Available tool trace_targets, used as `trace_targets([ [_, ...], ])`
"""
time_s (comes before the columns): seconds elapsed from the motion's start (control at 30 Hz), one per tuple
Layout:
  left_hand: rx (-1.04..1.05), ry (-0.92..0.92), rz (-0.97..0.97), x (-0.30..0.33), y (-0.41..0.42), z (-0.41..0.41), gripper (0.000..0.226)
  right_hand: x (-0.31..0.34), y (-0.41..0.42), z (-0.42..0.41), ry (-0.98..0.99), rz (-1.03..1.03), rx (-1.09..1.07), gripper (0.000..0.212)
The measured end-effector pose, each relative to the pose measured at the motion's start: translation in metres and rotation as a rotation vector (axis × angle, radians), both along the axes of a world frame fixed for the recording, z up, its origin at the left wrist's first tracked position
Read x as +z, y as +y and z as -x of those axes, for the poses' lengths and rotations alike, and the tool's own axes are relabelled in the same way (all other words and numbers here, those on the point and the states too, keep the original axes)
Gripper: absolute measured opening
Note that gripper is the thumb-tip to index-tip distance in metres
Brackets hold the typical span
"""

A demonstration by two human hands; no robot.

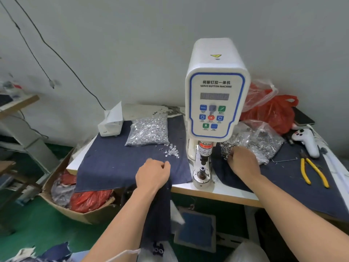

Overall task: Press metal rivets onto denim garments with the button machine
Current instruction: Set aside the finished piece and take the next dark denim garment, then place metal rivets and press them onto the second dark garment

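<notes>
The white servo button machine (215,103) stands at the middle of the table, its lower die (202,170) bare under the punch. My left hand (153,174) lies left of the die with curled fingers. It grips a dark denim garment (158,214) that hangs over the table's front edge. My right hand (243,161) is right of the machine, and its curled fingers pinch into a pile of dark metal rivets (225,149). The fingertips of both hands are mostly hidden.
Denim cloth (113,167) covers the table. A bag of silver tacks (149,131) and loose tacks (172,151) lie left of the machine. On the right are a rivet bag (260,140), yellow pliers (313,173) and a red bag (273,112). Below are a cardboard box (75,210) and a foot pedal (196,229).
</notes>
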State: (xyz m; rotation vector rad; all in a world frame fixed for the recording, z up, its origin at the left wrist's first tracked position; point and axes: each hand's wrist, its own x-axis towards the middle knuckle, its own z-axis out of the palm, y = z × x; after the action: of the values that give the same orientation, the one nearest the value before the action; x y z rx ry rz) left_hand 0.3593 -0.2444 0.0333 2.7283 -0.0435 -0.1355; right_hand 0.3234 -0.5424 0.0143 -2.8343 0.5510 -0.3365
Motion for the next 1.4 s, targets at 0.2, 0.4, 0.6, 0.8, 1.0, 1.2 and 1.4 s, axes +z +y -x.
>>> trace_targets([
  [0.2, 0.088, -0.066, 0.096, -0.019, -0.011, -0.019, 0.023, 0.000, -0.002, -0.002, -0.123, -0.271, -0.079, 0.018],
  [0.4, 0.254, -0.060, 0.162, -0.019, -0.024, -0.034, 0.030, 0.007, 0.005, -0.003, -0.232, -0.681, -0.109, 0.015],
  [0.6, 0.255, -0.206, 0.022, -0.032, -0.033, -0.027, 0.025, 0.008, 0.023, 0.016, -0.262, -1.077, -0.091, 0.010],
  [0.8, 0.278, -0.256, 0.043, -0.035, -0.031, -0.025, 0.023, 0.017, 0.047, 0.038, -0.216, -1.284, -0.185, 0.014],
  [1.0, 0.294, -0.289, 0.085, -0.037, -0.030, -0.023, 0.019, 0.027, 0.078, 0.048, -0.107, -1.616, -0.234, 0.014],
  [1.2, 0.288, -0.315, 0.147, -0.039, -0.028, -0.020, 0.019, 0.029, 0.092, 0.045, -0.078, -1.917, -0.312, 0.022],
  [1.4, 0.246, -0.237, 0.312, -0.032, -0.021, -0.016, 0.019, 0.027, 0.092, 0.048, -0.084, -2.065, -0.297, 0.032],
])
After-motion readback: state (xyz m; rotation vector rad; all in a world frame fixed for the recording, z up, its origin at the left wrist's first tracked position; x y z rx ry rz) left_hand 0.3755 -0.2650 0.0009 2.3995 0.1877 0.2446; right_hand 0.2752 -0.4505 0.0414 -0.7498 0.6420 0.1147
